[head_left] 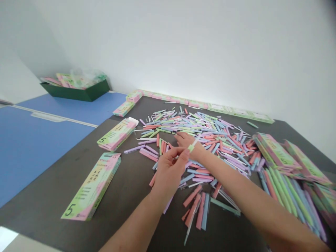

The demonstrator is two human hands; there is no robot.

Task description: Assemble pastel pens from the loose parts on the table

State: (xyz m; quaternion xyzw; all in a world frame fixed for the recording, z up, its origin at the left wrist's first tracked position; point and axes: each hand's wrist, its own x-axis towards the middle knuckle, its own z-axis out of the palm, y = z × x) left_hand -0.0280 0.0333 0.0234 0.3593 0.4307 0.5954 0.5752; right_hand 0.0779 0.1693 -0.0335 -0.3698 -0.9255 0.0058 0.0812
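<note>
My left hand (170, 166) is closed, thumb against fingers, on a slim pen piece (193, 144) with a light-green end and a pale, whitish tip. Beyond it, my right hand (187, 141) reaches across over the pile of loose pen parts (210, 129), its fingers stretched out to the left, low over the parts. My left hand partly covers the right one. The pile mixes pink-red, purple, blue and green barrels and caps with thin white refills. Several red and blue pieces (201, 210) lie nearer to me.
Flat green-and-pink boxes (91, 189) lie left, one with an open flap (133, 121). More boxes (198, 104) line the wall edge. At right, boxes (278, 150) stand beside a bundle of pens (286, 192). A dark green bin (76, 93) sits on the blue surface (39, 140).
</note>
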